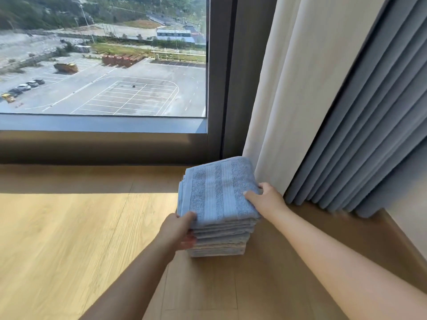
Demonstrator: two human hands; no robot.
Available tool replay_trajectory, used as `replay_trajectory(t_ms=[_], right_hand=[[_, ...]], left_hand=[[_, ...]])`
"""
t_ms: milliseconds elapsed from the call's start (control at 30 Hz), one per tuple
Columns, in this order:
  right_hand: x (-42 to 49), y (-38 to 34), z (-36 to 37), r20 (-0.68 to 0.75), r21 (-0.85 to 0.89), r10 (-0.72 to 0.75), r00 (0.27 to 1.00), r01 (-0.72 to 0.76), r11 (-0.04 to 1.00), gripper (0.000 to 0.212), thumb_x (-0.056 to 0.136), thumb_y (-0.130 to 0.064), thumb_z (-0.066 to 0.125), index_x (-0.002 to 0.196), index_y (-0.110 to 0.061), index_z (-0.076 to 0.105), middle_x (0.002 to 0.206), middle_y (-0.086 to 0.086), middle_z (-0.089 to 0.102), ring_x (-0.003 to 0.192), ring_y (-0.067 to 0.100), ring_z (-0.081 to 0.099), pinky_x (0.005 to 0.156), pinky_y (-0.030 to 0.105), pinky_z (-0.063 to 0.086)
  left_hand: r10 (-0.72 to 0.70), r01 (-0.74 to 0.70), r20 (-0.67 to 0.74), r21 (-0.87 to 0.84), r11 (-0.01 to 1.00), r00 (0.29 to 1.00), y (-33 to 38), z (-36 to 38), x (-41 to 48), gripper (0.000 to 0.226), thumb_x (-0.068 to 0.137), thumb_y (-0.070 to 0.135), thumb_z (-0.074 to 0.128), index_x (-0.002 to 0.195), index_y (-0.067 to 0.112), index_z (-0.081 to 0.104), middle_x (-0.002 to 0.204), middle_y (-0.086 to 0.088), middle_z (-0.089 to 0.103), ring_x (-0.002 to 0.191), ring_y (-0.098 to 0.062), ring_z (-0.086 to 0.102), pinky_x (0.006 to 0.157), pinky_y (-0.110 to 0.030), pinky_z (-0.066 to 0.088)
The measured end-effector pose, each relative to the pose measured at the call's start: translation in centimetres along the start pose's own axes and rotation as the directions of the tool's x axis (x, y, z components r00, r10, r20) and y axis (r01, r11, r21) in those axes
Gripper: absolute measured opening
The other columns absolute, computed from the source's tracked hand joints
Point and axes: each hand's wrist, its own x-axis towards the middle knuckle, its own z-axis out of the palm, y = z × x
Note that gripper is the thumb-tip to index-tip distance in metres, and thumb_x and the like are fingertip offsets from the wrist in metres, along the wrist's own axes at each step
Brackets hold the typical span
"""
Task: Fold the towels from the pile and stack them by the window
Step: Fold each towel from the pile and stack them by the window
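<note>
A stack of folded towels point(221, 229), light blue with paler woven stripes, stands on the wooden floor point(69, 239) at about 5 o'clock from the middle of the view, in the corner below the window point(104, 65). Its far right side touches the cream curtain point(277, 88), and the pleated grey-blue curtain point(369, 112) hangs just beyond that, at the stack's 2 o'clock. The top towel point(217, 192) lies flat and roughly square with the layers under it, its folded edges facing the person.

The left hand point(179, 229) is at the stack's 7 o'clock corner: the thumb lies on the top towel and the fingers curl against the side several layers down, pinching the upper layers between them. The right hand point(265, 197) is at the stack's 3 o'clock edge, thumb pressed on the top towel, fingers curled over the side next to the cream curtain; how far down they reach is hidden.

Sunlight falls across the floor at 8 o'clock, with a band of shadow under the window
</note>
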Motion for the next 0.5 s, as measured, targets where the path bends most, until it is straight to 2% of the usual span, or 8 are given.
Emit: replay_trajectory(t_ms=[100, 167, 200, 267, 333, 400, 467, 500], right_hand=[[-1.0, 0.3, 0.3, 0.039, 0.122, 0.042, 0.998, -0.046, 0.991, 0.027, 0.085, -0.024, 0.058, 0.105, -0.006, 0.059, 0.107, 0.012, 0.064, 0.098, 0.029, 0.062, 0.085, 0.039, 0.051], [-1.3, 0.3, 0.2, 0.021, 0.141, 0.033, 0.999, -0.035, 0.989, 0.011, 0.086, -0.014, 0.054, 0.081, -0.006, 0.060, 0.092, 0.013, 0.063, 0.086, 0.025, 0.059, 0.074, 0.033, 0.047], [-1.3, 0.1, 0.2, 0.003, 0.147, 0.024, 1.000, -0.025, 0.989, 0.014, 0.086, -0.009, 0.051, 0.075, -0.004, 0.058, 0.085, 0.013, 0.060, 0.081, 0.023, 0.056, 0.070, 0.033, 0.044], [-1.0, -0.4, 0.0, -0.014, 0.151, 0.016, 1.000, -0.013, 0.988, 0.016, 0.083, -0.004, 0.046, 0.079, 0.005, 0.059, 0.078, 0.014, 0.055, 0.076, 0.023, 0.052, 0.068, 0.041, 0.048], [-0.9, -1.1, -0.2, 0.010, 0.164, 0.032, 0.999, -0.033, 0.986, 0.014, 0.082, -0.004, 0.046, 0.073, -0.001, 0.057, 0.077, 0.014, 0.055, 0.074, 0.023, 0.052, 0.077, 0.049, 0.052], [-1.1, -1.7, -0.3, 0.071, 0.213, 0.068, 0.995, -0.081, 0.974, 0.015, 0.085, -0.007, 0.049, 0.071, -0.009, 0.053, 0.078, 0.012, 0.055, 0.073, 0.022, 0.053, 0.074, 0.043, 0.053], [-0.8, -1.9, -0.2, 0.117, 0.248, 0.078, 0.990, -0.105, 0.963, 0.008, 0.088, -0.013, 0.053, 0.090, -0.006, 0.058, 0.088, 0.010, 0.059, 0.076, 0.022, 0.056, 0.067, 0.033, 0.051], [-0.3, -1.7, 0.0, 0.120, 0.242, 0.074, 0.990, -0.102, 0.965, 0.020, 0.088, -0.017, 0.055, 0.104, -0.004, 0.057, 0.096, 0.011, 0.060, 0.082, 0.023, 0.058, 0.068, 0.033, 0.051]], left_hand=[[-0.071, 0.090, 0.067, -0.347, 0.934, 0.995, 0.2, 0.0, -0.4, 0.011, 0.093, 0.007, 0.048, 0.098, -0.003, 0.044, 0.086, -0.016, 0.051, 0.077, -0.032, 0.059, 0.066, -0.038, 0.055], [-0.058, 0.065, 0.030, -0.365, 0.929, 0.998, 0.5, -0.1, -0.6, 0.012, 0.092, 0.000, 0.047, 0.101, -0.007, 0.043, 0.082, -0.018, 0.053, 0.069, -0.029, 0.059, 0.053, -0.031, 0.057], [-0.049, 0.047, 0.001, -0.331, 0.943, 0.999, 0.8, -0.3, -0.7, 0.010, 0.091, -0.002, 0.047, 0.099, -0.007, 0.044, 0.080, -0.019, 0.054, 0.065, -0.028, 0.059, 0.046, -0.027, 0.056], [-0.060, 0.050, -0.031, -0.269, 0.962, 0.998, 1.3, -0.5, -0.5, 0.004, 0.088, -0.004, 0.049, 0.091, -0.004, 0.046, 0.078, -0.018, 0.054, 0.065, -0.026, 0.060, 0.049, -0.028, 0.055], [-0.074, 0.066, -0.026, -0.237, 0.969, 0.997, 1.7, -0.9, -0.1, 0.006, 0.086, -0.005, 0.050, 0.090, -0.003, 0.046, 0.082, -0.016, 0.052, 0.073, -0.028, 0.060, 0.057, -0.030, 0.054], [-0.074, 0.064, -0.042, -0.203, 0.977, 0.996, 1.7, -1.3, 0.5, 0.016, 0.085, -0.005, 0.052, 0.100, -0.007, 0.047, 0.087, -0.017, 0.053, 0.075, -0.028, 0.059, 0.051, -0.027, 0.055], [-0.071, 0.057, -0.058, -0.212, 0.976, 0.996, 1.7, -1.5, 0.9, 0.009, 0.084, -0.008, 0.052, 0.093, -0.009, 0.049, 0.090, -0.020, 0.054, 0.069, -0.027, 0.058, 0.042, -0.024, 0.053], [-0.049, 0.032, -0.078, -0.209, 0.977, 0.996, 1.9, -1.7, 0.9, 0.003, 0.084, -0.010, 0.053, 0.085, -0.008, 0.050, 0.091, -0.021, 0.054, 0.067, -0.026, 0.058, 0.042, -0.024, 0.053]])
